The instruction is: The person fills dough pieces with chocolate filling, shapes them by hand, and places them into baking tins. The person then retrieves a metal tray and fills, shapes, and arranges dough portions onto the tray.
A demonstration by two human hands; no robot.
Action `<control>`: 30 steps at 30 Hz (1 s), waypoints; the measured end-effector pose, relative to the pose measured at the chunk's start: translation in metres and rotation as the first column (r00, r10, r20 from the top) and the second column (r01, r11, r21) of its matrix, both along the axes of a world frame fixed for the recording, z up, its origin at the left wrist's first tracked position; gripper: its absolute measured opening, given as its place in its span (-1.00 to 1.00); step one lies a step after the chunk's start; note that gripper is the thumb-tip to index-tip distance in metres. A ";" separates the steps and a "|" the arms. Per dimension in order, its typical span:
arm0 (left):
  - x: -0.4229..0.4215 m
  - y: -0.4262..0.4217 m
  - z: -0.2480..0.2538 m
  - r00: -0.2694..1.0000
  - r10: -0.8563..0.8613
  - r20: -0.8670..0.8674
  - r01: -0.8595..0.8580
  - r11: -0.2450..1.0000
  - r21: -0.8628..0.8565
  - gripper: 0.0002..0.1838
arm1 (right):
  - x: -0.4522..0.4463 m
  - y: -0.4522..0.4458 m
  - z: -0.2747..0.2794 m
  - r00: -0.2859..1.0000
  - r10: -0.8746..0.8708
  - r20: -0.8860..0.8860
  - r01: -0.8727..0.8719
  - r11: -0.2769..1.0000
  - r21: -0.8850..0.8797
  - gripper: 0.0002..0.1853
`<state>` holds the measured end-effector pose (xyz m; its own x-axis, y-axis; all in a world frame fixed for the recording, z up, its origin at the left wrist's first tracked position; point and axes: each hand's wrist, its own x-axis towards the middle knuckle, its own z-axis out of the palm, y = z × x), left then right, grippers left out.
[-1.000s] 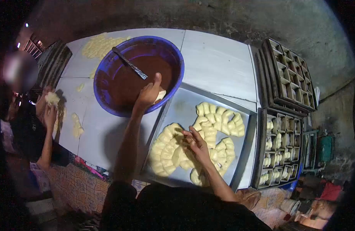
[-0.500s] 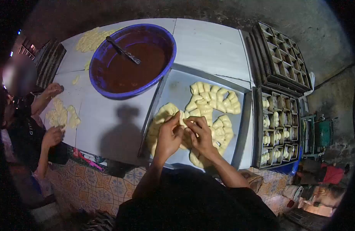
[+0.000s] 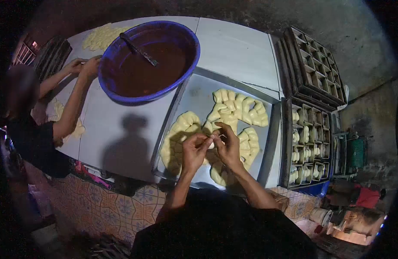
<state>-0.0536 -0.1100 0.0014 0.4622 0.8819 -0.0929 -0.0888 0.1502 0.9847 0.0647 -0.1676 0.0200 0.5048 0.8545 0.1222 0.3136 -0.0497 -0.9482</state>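
Over the metal tray [image 3: 194, 95], my left hand [image 3: 194, 152] and my right hand [image 3: 228, 146] meet with fingertips together, pinching a small piece of dough [image 3: 211, 145] between them. Most of that piece is hidden by the fingers. Rows of pale yellow dough pieces [image 3: 175, 138] lie beneath and beside my left hand. More dough [image 3: 242, 108] curves behind and to the right of my right hand. Up and left of the tray stands a blue basin [image 3: 105, 82] with brown filling, a dark-handled utensil [image 3: 138, 48] resting in it.
Dough pieces lie on the white table [image 3: 233, 43] at far left and behind the basin. A co-worker's arms [image 3: 71, 101] reach toward the basin's left side. Stacked divided moulds [image 3: 311, 64] stand at right; a lower mould rack [image 3: 309, 142] holds dough in several compartments.
My left hand has come from the basin down to the tray and joined my right hand at the small dough piece. The co-worker's arms have moved toward the basin. The view has shifted.
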 end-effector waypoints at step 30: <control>0.066 0.111 -0.029 0.666 0.174 -0.725 0.480 0.644 0.596 -0.47 | 0.113 0.134 0.038 0.970 0.017 0.243 -0.034 0.997 0.069 -0.78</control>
<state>0.0122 0.0009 -0.0273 0.6787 0.7172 0.1579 0.5746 -0.6525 0.4940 0.1781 -0.0339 0.0581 0.4308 0.8510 0.3002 0.5346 0.0274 -0.8447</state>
